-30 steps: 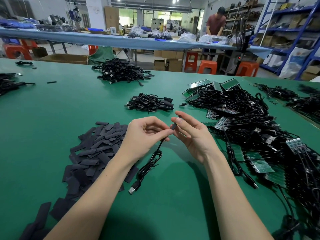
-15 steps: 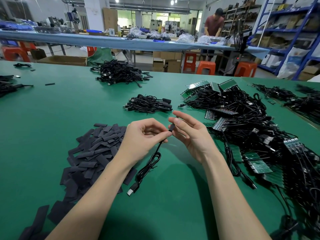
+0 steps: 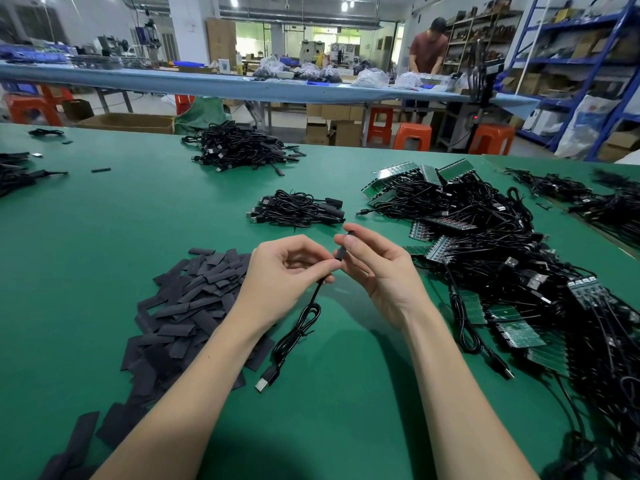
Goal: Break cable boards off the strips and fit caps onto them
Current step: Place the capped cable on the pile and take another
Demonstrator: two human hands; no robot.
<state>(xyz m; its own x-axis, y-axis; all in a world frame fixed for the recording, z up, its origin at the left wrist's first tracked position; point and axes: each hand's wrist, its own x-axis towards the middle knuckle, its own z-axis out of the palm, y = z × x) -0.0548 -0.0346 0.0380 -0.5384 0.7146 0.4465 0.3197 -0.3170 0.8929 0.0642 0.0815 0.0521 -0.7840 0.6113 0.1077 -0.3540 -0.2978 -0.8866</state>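
- Head view: A cable [image 3: 304,320] is held above the green table [image 3: 104,244] between both hands, its board end being fitted with a black cap [image 3: 343,249].
- The left hand [image 3: 280,275] is seen with fingers curled, thumb and forefinger pinching the cable just below the cap; the rest of the cable hangs down to the table, ending in a USB plug [image 3: 266,380].
- The right hand [image 3: 377,268] is seen with thumb and fingers curled round the cap, which stands nearly upright between the fingertips. Whether the board is fully seated inside cannot be told, since the cap hides it.
- A heap of loose caps [image 3: 187,306] is spread just left of the left forearm, within easy reach.
- A small bundle [image 3: 298,209] of cables lies beyond the hands and looks already capped, with a larger pile [image 3: 239,147] further back; this is judged to be finished work.
- To the right, a large tangle [image 3: 502,244] of cables is seen joined to green strips [image 3: 519,336], boards not yet broken off.
- The job is judged well short of done: one cable is being capped, a good number appear completed, and a large share is left on the strips.
- A person [image 3: 427,50] is seen working at a far bench, apart from this table.
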